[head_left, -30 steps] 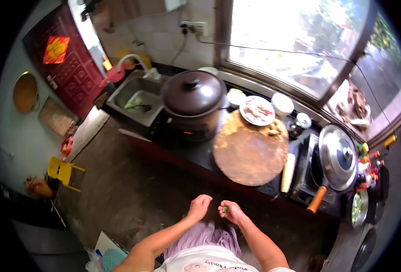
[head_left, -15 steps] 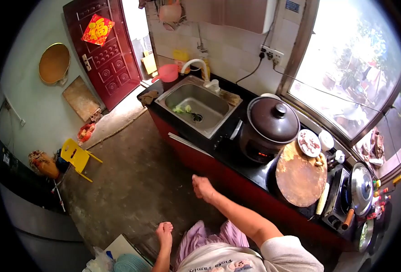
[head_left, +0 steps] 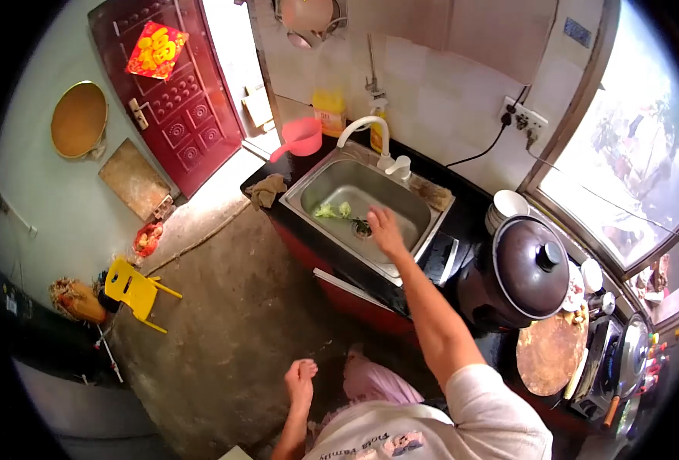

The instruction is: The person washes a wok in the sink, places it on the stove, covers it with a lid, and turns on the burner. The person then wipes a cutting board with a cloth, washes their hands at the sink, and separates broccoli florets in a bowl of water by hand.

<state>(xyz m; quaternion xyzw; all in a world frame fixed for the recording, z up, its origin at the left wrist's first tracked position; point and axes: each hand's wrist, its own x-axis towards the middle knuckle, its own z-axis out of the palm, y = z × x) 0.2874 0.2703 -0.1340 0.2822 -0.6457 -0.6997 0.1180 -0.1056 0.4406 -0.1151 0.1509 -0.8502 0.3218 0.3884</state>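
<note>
My right hand (head_left: 385, 232) reaches over the near right part of the steel sink (head_left: 313, 178). Its fingers are stretched out and nothing shows in them. Just left of the fingertips, green leafy vegetable scraps (head_left: 330, 210) lie in the basin by the drain (head_left: 362, 229), which the hand partly covers. A white faucet (head_left: 366, 121) curves over the sink's back edge, beyond the hand. My left hand (head_left: 301, 381) hangs low over the floor in front of my body, fingers curled in, with nothing seen in it.
Right of the sink stand a dark lidded pot (head_left: 527, 268), stacked bowls (head_left: 508, 205), a round wooden chopping board (head_left: 552, 353) and a lidded pan (head_left: 632, 353). A pink dipper (head_left: 301, 136) and a brown cloth (head_left: 266, 190) lie left. A yellow chair (head_left: 134, 287) stands on the floor.
My right hand has moved up and forward from beside the counter to over the sink, its fingers now extended. The view has shifted closer to the sink. My left hand stays low.
</note>
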